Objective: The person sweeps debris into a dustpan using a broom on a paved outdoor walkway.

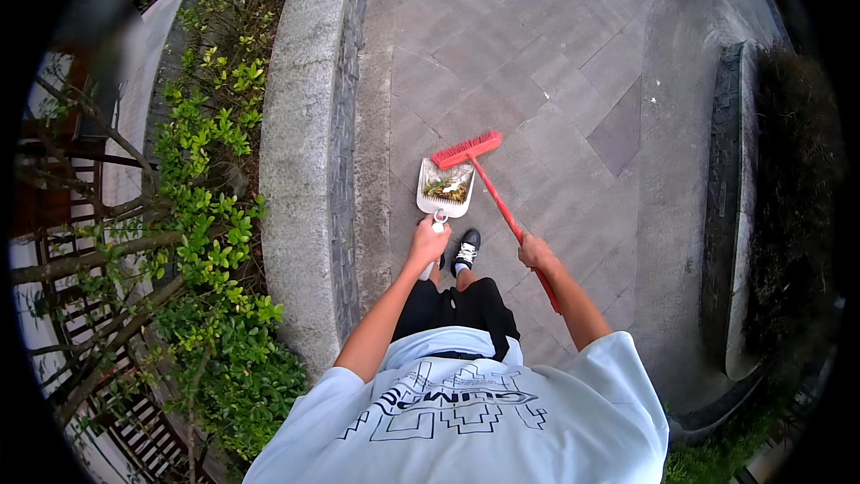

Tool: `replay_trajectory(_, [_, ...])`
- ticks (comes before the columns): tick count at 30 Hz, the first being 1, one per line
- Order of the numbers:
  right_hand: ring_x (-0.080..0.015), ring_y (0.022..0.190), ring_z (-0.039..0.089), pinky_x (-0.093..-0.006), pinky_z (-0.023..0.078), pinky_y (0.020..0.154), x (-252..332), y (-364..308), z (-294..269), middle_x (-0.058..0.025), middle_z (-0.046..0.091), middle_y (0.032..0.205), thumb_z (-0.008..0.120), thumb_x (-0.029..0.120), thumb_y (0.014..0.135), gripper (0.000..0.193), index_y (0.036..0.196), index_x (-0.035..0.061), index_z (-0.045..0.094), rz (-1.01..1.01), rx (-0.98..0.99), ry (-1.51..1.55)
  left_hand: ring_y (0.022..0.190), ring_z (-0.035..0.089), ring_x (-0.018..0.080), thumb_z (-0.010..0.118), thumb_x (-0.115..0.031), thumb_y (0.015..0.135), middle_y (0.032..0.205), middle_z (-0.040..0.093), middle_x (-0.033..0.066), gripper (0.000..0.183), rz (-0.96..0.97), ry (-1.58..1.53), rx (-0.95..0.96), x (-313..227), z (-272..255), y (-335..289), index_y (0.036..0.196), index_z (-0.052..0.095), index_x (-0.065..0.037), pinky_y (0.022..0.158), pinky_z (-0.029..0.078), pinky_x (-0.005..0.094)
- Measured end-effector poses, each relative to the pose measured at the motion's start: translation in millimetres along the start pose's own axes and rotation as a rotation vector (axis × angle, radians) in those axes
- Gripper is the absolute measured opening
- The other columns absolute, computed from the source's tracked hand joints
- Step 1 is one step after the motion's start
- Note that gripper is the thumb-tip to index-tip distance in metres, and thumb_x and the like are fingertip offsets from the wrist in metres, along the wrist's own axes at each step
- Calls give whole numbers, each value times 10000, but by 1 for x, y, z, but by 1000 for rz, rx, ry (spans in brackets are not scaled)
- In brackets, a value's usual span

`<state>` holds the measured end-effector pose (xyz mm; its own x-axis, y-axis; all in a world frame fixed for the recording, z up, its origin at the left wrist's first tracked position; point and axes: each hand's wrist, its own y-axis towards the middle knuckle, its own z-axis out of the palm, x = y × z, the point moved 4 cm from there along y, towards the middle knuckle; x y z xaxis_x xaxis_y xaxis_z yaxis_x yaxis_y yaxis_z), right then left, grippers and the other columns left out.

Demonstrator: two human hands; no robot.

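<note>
A white dustpan [459,208] is in front of my feet, with leaves and other litter [445,188] lying in its pan. My left hand [428,242] is closed around the dustpan's handle, just below the pan. On the right, my right hand [537,253] grips the red handle of a broom [498,201]. The broom's red bristled head [466,151] lies across the far side of the dustpan, close to its front lip. Whether the bristles touch the pan I cannot tell.
Grey stone paving [555,63] spreads ahead. A low stone wall [305,125] borders it on the left, with green shrubs [210,242] behind. To the right stands another low wall [726,215] with dark plants beyond. My black shoe [467,249] is near the dustpan.
</note>
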<state>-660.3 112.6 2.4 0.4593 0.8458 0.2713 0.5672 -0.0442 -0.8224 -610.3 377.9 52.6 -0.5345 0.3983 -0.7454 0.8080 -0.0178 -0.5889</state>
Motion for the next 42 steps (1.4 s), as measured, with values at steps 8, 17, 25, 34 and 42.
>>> replay_trajectory(8, [-161,412,504,-307,440,387,-2,-90,-15,-86,514,558,492,132,823,368,1169,11,455,-50,27,201,432,572,255,538,-200,751,676,604,172,284,58,20,7,1,-1,-10,947,528,5,410,458,351])
replay_trajectory(17, [-93,397,443,-248,394,344,16,-20,-93,-26,462,531,485,139,845,384,1211,31,443,-39,-110,571,367,518,188,549,-168,750,527,546,92,208,12,-169,41,-61,-12,34,874,549,-2,362,408,327])
replay_trajectory(25, [-129,398,484,-273,425,357,34,116,-184,-63,508,544,470,118,821,254,1031,-22,498,-87,-214,694,345,463,134,545,-152,773,496,500,43,237,-36,-190,17,-137,24,133,958,533,-4,319,371,286])
replay_trajectory(34, [-137,413,479,-284,417,367,70,260,-268,-71,506,557,446,73,756,268,990,-52,489,-105,-153,598,355,457,126,534,-158,768,507,495,38,239,-105,-170,-4,-205,46,225,957,530,-13,322,366,282])
replay_trajectory(42, [-323,685,626,-391,514,608,71,265,-266,-235,610,799,454,110,745,351,1046,-69,442,-123,-213,-70,360,449,125,526,-138,767,518,494,38,224,-127,-184,15,-230,51,265,929,518,17,315,366,288])
